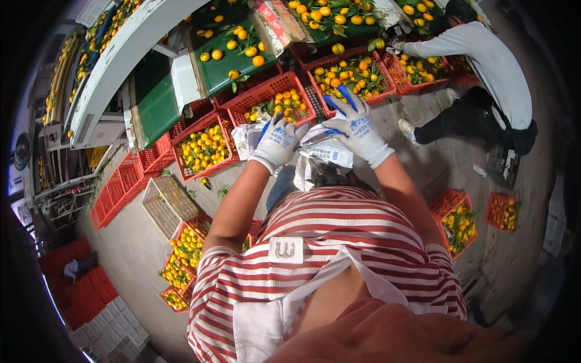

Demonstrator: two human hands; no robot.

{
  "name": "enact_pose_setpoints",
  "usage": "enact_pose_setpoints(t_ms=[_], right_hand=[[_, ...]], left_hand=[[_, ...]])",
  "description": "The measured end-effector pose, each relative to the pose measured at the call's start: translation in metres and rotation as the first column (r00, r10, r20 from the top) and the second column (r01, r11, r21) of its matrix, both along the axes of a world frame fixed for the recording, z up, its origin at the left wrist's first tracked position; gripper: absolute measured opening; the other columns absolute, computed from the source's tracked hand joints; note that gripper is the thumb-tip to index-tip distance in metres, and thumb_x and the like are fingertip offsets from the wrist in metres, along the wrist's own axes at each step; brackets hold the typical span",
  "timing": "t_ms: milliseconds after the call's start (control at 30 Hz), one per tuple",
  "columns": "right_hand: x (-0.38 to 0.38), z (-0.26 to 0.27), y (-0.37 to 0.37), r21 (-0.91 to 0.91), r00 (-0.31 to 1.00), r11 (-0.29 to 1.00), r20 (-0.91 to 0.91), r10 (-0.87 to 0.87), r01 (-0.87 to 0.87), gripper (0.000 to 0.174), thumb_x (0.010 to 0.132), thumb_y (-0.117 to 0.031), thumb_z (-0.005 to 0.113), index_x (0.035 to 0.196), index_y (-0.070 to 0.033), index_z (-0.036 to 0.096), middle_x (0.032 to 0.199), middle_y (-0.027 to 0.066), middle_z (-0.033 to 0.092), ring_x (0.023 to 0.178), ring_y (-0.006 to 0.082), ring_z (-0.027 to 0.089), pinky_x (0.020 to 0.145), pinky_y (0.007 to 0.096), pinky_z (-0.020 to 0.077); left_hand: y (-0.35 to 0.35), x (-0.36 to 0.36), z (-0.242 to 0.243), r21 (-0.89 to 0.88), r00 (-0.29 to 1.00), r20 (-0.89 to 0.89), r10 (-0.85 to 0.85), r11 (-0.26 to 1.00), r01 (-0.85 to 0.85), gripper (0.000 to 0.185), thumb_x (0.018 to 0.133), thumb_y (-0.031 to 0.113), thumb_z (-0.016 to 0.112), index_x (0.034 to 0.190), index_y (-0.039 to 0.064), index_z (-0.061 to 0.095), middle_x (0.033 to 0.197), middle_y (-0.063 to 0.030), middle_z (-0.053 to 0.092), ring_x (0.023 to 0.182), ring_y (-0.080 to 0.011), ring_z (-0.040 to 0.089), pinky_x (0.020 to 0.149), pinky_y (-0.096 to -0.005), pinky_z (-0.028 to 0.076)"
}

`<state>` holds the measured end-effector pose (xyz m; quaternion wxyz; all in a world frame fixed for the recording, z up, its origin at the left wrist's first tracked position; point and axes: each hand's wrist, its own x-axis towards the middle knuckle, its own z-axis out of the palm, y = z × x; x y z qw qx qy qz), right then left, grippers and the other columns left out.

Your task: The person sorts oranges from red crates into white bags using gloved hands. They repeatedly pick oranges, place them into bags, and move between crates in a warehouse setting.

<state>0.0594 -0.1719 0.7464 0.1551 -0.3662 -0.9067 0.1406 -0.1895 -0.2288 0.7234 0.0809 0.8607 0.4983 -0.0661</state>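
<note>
My left hand [280, 139], in a white knit glove with blue on its fingers, is closed on a crumpled white printed sheet [327, 153]. Folds of it stick out on both sides of that hand, in front of my waist. My right hand [358, 129], gloved alike, is over the sheet's right part. Two of its blue-tipped fingers point up and spread, while the lower ones are against the sheet; whether they pinch it is unclear. Just beyond my hands stands a red plastic crate [268, 93] with orange citrus fruit [290, 102] and green leaves inside.
Green conveyor belts [227, 54] carry leafy citrus beyond the crates. More filled red crates [204, 149] stand left and right along the belts. A beige crate [168, 204] lies on the concrete floor at left. At right, a co-worker [490, 68] bends over a crate.
</note>
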Motion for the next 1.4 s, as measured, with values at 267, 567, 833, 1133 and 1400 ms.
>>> enact_pose_setpoints(t_ms=[267, 567, 833, 1133, 1400], right_hand=[[0.073, -0.109, 0.024, -0.395, 0.783, 0.784, -0.213, -0.584, 0.478, 0.027, 0.082, -0.016, 0.072, 0.108, -0.011, 0.072, 0.113, 0.0107, 0.068, 0.106, 0.0277, 0.063, 0.096, 0.0367, 0.0479], [0.109, -0.269, 0.102, -0.924, 0.080, -0.197, 0.235, -0.969, 0.327, 0.017, 0.084, -0.005, 0.068, 0.101, 0.001, 0.069, 0.092, 0.0085, 0.068, 0.074, 0.0187, 0.067, 0.061, 0.0340, 0.0599], [0.075, -0.471, 0.191, -0.915, 0.206, -0.150, 0.240, -0.949, 0.375, 0.020, 0.090, -0.012, 0.062, 0.107, -0.002, 0.068, 0.096, 0.0112, 0.068, 0.082, 0.0199, 0.068, 0.068, 0.0340, 0.0576], [0.052, -0.612, 0.243, -0.633, 0.715, 0.333, 0.623, -0.317, 0.699, 0.033, 0.090, -0.008, 0.058, 0.121, -0.016, 0.068, 0.100, 0.0132, 0.071, 0.089, 0.0232, 0.069, 0.077, 0.0322, 0.0532], [0.086, -0.633, 0.323, -0.642, 0.728, 0.354, 0.538, -0.424, 0.680, 0.048, 0.087, -0.016, 0.064, 0.134, -0.016, 0.057, 0.127, 0.0210, 0.053, 0.106, 0.0387, 0.060, 0.091, 0.0411, 0.0507]], left_hand=[[-0.016, -0.059, -0.041, -0.219, 0.963, -0.072, 0.260, 0.938, -0.270, 0.044, 0.086, 0.020, 0.055, 0.130, 0.014, 0.056, 0.109, -0.0167, 0.065, 0.110, -0.0354, 0.058, 0.108, -0.0486, 0.033], [0.068, -0.103, -0.220, -0.632, 0.942, -0.054, 0.330, 0.720, -0.288, 0.041, 0.077, 0.019, 0.063, 0.117, 0.015, 0.065, 0.113, -0.0170, 0.065, 0.113, -0.0368, 0.057, 0.099, -0.0459, 0.043], [0.176, -0.009, -0.361, -0.613, 0.944, 0.306, 0.120, 0.784, 0.099, 0.039, 0.075, 0.022, 0.064, 0.113, 0.016, 0.068, 0.142, -0.0186, 0.047, 0.137, -0.0379, 0.037, 0.117, -0.0537, 0.019], [0.275, 0.094, -0.562, -0.550, 0.935, 0.331, 0.125, 0.831, 0.083, 0.037, 0.088, 0.033, 0.057, 0.120, 0.018, 0.069, 0.159, -0.0205, 0.023, 0.148, -0.0404, 0.015, 0.119, -0.0565, 0.012], [0.279, 0.140, -0.701, -0.651, 0.930, 0.294, 0.220, 0.758, 0.027, 0.047, 0.081, 0.048, 0.063, 0.124, 0.030, 0.068, 0.161, -0.0205, 0.017, 0.148, -0.0419, 0.012, 0.119, -0.0548, 0.009]])
